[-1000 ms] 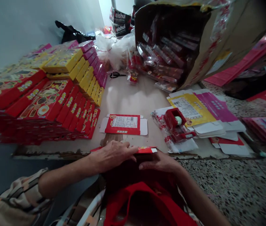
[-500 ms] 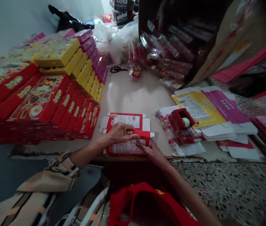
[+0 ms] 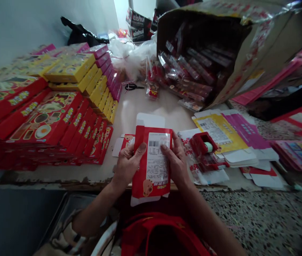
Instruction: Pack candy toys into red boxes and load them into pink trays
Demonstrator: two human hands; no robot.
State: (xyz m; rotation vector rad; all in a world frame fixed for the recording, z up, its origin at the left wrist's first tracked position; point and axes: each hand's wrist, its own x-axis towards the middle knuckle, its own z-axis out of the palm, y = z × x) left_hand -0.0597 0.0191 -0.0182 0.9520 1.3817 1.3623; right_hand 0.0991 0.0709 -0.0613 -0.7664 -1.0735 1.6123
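the left hand [image 3: 126, 164] and right hand [image 3: 179, 163] hold a red carton [image 3: 156, 160] at the near edge of the bench [image 3: 131, 110]; the fingers of each are clamped on one long side, thumbs over the printed face, a grip that probably steadies it and leaves the white end flaps [image 3: 150, 120] free; a second red carton [image 3: 127, 140] lies beyond, partly covered; the red tape dispenser [image 3: 199, 143] stands just beside the right hand, likely for easy reach; stacked boxes [image 3: 46, 117] line the left, seemingly sorted by colour.
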